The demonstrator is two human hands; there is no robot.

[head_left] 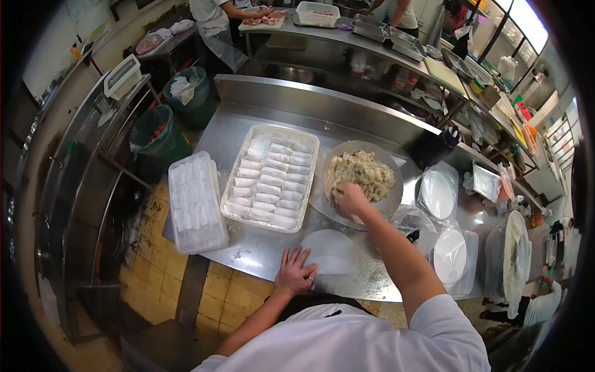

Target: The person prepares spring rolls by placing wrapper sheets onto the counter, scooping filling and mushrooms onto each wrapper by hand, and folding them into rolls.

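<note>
My right hand point(352, 199) reaches into a wide metal bowl point(396, 186) and grips some of a pale, chunky filling point(365, 170) flecked with green. Its fingertips are buried in the mixture. My left hand point(295, 271) lies with fingers spread at the table's near edge, a ring on one finger. Beside its fingertips is a thin, round, whitish wrapper point(331, 251), flat on the steel. Left of the bowl, a white tray point(231, 197) holds rows of white rolls point(269, 180). A lidded plastic container point(197, 204) with more rolls stands at the table's left end.
Stacks of round wrappers in plastic point(439, 191) lie right of the bowl, near a black container point(434, 147). Green lined bins point(162, 139) stand beyond the table's left side. Behind the raised steel back edge point(297, 96), people work at a counter with raw meat point(265, 17).
</note>
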